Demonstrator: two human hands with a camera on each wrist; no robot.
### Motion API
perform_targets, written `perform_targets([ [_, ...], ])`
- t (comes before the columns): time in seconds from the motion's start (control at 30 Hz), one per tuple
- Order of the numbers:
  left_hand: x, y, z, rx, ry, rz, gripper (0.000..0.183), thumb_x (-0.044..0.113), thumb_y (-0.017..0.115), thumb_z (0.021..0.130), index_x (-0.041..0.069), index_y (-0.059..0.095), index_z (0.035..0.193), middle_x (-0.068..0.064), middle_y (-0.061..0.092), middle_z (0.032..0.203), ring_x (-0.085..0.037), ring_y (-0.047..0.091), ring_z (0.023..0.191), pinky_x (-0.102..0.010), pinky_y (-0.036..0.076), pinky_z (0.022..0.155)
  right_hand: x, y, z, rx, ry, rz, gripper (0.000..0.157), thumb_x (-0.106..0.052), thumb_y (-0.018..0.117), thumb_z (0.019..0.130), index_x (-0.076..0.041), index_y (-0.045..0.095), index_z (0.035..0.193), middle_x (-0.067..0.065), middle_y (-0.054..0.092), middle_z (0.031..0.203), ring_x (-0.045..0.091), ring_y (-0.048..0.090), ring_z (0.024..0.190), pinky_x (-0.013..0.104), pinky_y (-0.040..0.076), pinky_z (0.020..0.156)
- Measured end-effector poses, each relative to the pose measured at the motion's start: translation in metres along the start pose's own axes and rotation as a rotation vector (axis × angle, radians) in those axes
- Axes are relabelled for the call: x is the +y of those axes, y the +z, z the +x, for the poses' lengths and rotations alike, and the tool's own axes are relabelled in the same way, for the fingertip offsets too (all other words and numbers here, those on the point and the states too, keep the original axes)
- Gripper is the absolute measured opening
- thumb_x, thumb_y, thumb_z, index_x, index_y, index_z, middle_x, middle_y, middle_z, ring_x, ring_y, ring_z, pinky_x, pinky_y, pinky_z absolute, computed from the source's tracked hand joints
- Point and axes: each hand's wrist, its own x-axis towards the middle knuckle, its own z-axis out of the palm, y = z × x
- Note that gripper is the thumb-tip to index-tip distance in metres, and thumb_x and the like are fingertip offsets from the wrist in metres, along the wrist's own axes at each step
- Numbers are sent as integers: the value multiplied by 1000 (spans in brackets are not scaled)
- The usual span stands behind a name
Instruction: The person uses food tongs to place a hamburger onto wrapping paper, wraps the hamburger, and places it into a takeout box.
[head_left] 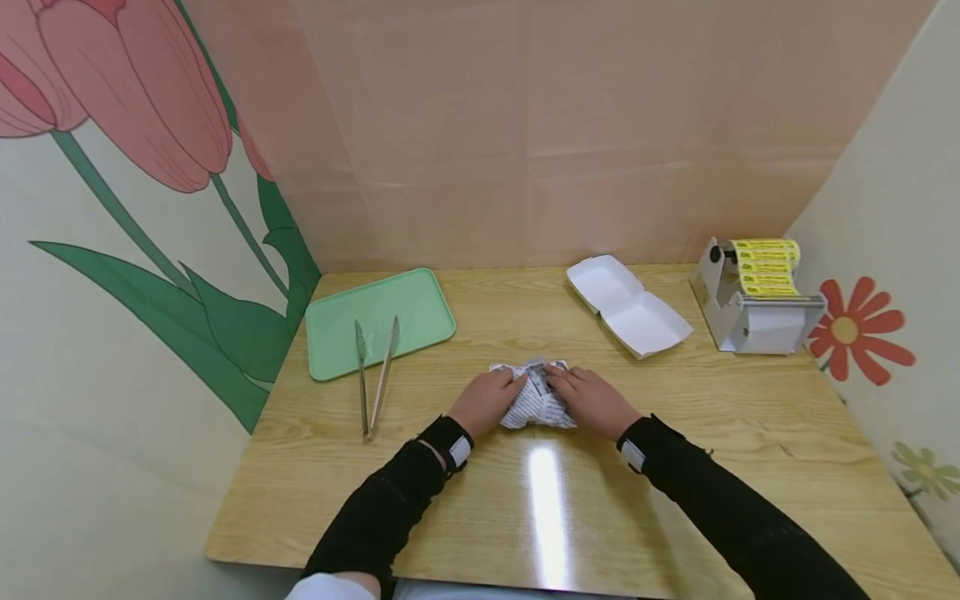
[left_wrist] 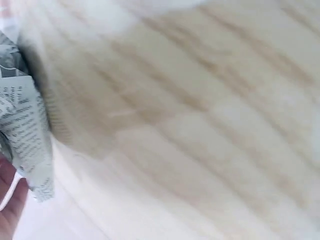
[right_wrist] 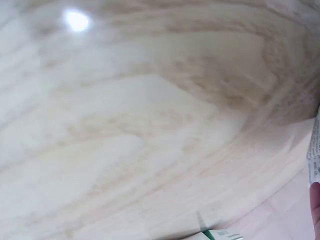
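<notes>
Head view: the left hand (head_left: 486, 402) and right hand (head_left: 596, 402), fingers bent and nearly closed, pinch opposite sides of a crumpled, black-and-white newsprint paper bundle (head_left: 538, 405) on the glossy, wood-grained table (head_left: 720, 433); 2-armed silver metal tongs (head_left: 382, 386) overlap a mint-green, round-cornered rectangular tray (head_left: 335, 333).

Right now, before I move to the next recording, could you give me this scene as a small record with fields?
left hand: touches paper's left side
right hand: touches paper's right side
paper: printed, crumpled, on table
tray: green, far left
tongs: tips over tray, joined end toward person
box: white, lid open, right of paper
label roll: yellow, in dispenser, far right
</notes>
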Motion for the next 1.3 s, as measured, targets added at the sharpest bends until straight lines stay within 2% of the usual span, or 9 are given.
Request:
perform_targets([
  [0.07, 3, -2, 4, -17, -19, 4, 34, 15, 45, 103, 7, 59, 132, -7, 60, 105, -18, 58, 89, -29, 49, 75, 1, -1, 3, -14, -7, -1, 40, -7, 59, 92, 4, 53, 130, 20, 51, 139, 33, 57, 108, 44, 48, 91],
  [0.13, 6, -4, 7, -32, -43, 13, 33, 19, 48, 102, 5, 62, 129, -10, 61, 118, -21, 59, 104, -31, 49, 87, 2, -2, 6, -26, -16, -1, 42, -7, 59, 92, 6, 51, 131, 22, 52, 138, 34, 57, 109, 45, 47, 93],
  [0.23, 11, -5, 11, -73, -82, 22, 38, 27, 48, 101, 4, 62, 127, -13, 54, 137, -25, 51, 126, -35, 41, 104, 1, -6, 11, -35, -14, 26, 46, -5, 61, 89, 9, 49, 131, 24, 55, 132, 36, 58, 108, 47, 47, 94],
  [0.33, 14, -1, 13, -118, -117, -4, 44, 35, 43, 103, 4, 58, 129, -12, 49, 143, -26, 46, 132, -37, 36, 109, 0, -10, 16, -55, 10, 52, 46, -3, 62, 86, 8, 50, 130, 22, 60, 125, 36, 59, 105, 48, 48, 92],
  [0.43, 15, 5, 11, -131, -144, -28, 46, 35, 41, 103, 3, 53, 134, -12, 50, 143, -25, 46, 131, -38, 35, 109, -2, -15, 19, -103, 42, 61, 45, -6, 61, 88, 5, 50, 130, 18, 62, 121, 34, 60, 103, 47, 49, 88],
  [0.57, 16, 9, 12, -131, -168, -46, 49, 34, 41, 103, 4, 46, 141, -11, 53, 139, -23, 48, 129, -38, 35, 109, -6, -21, 22, -160, 66, 58, 48, -10, 62, 90, 4, 50, 135, 18, 60, 126, 34, 59, 107, 49, 50, 87],
  [0.8, 21, 5, 17, -153, -204, -4, 47, 34, 40, 101, 12, 50, 141, -5, 52, 141, -23, 42, 132, -42, 34, 105, -7, -22, 24, -247, 126, 65, 56, -12, 61, 88, 6, 45, 139, 20, 58, 130, 36, 57, 108, 50, 49, 87],
  [1.03, 23, 5, 19, -89, -200, 83, 46, 33, 46, 96, 12, 57, 135, -3, 54, 134, -21, 45, 115, -36, 36, 92, -3, -15, 24, -185, 103, 74, 58, -8, 63, 77, 2, 47, 131, 18, 63, 119, 34, 59, 94, 49, 50, 77],
  [1.3, 25, 2, 22, -120, -141, 111, 46, 33, 52, 96, 11, 53, 136, -3, 59, 127, -19, 51, 112, -33, 40, 97, -3, -13, 23, -169, 87, 67, 59, -15, 69, 72, 0, 49, 126, 14, 65, 112, 29, 59, 85, 46, 50, 71],
])
